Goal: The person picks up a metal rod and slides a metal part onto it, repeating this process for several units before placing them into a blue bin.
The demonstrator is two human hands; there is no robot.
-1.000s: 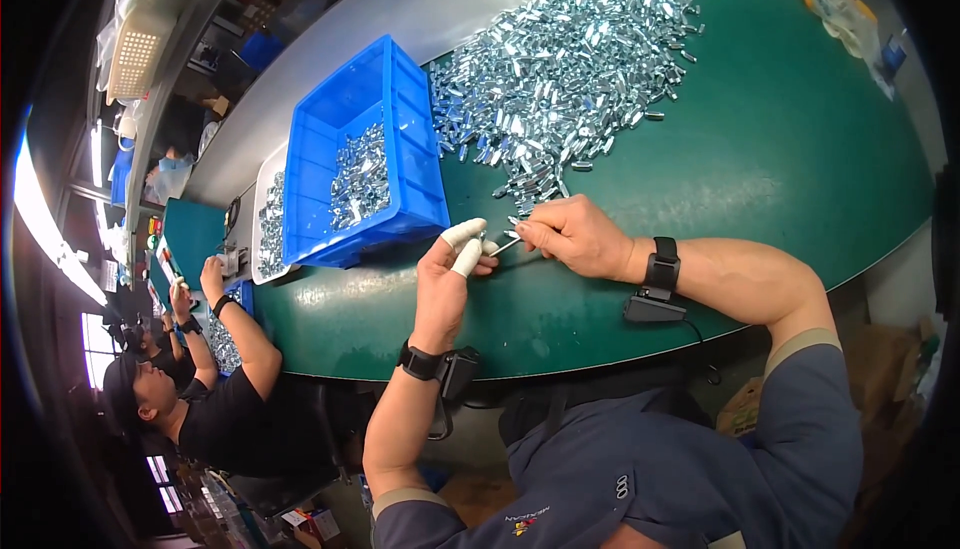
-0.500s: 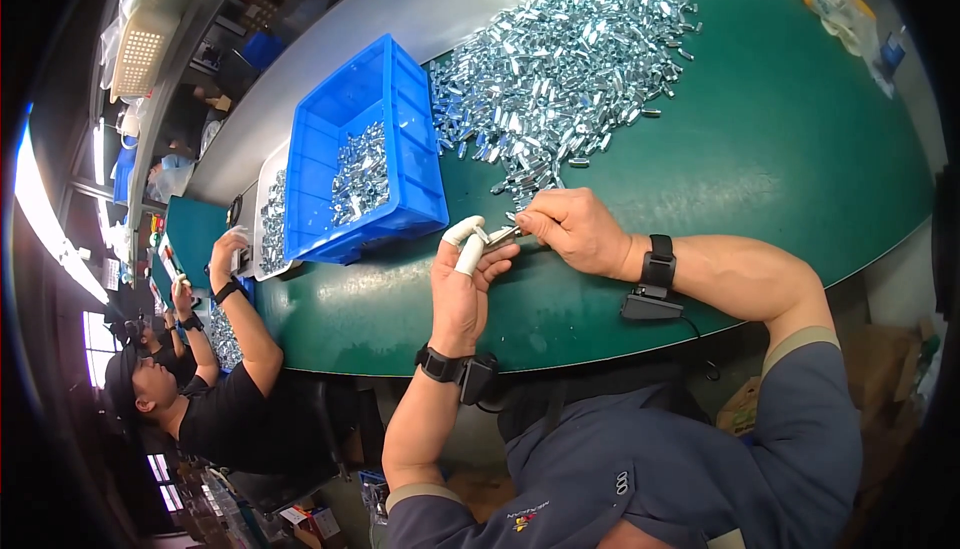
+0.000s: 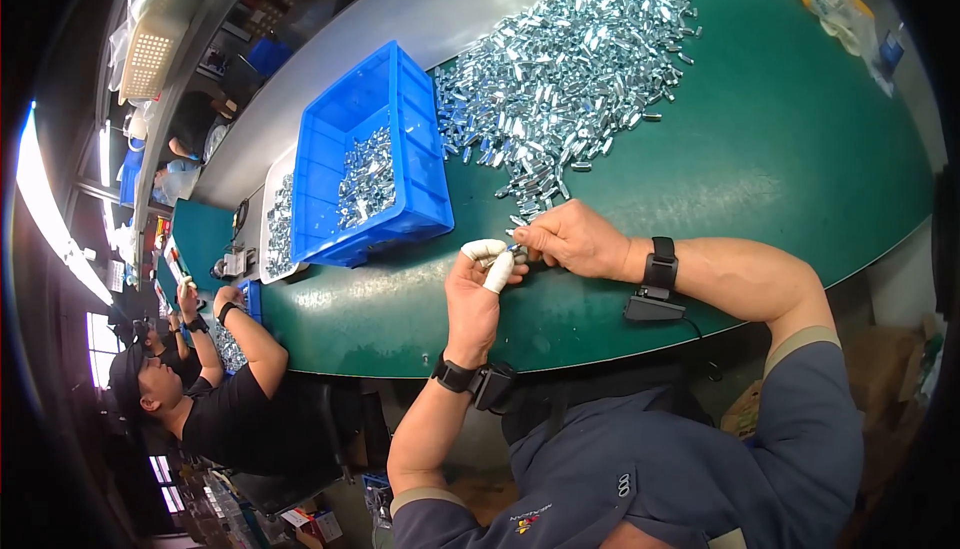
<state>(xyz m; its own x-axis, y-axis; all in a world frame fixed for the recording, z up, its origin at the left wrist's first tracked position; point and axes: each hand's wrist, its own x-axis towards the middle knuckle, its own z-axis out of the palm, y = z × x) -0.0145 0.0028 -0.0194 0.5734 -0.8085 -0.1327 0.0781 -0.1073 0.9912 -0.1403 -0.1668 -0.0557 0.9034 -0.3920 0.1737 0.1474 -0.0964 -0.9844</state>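
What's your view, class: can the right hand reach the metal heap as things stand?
Probably yes: the metal heap lies just beyond the right hand with nothing visible between them; the blue bin stands further left.

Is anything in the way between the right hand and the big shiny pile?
Nothing visible blocks it. Between the right hand and the pile of metal pieces there's just green tabletop and some small stray pieces. The blue bin stands left of the pile, out of that path.
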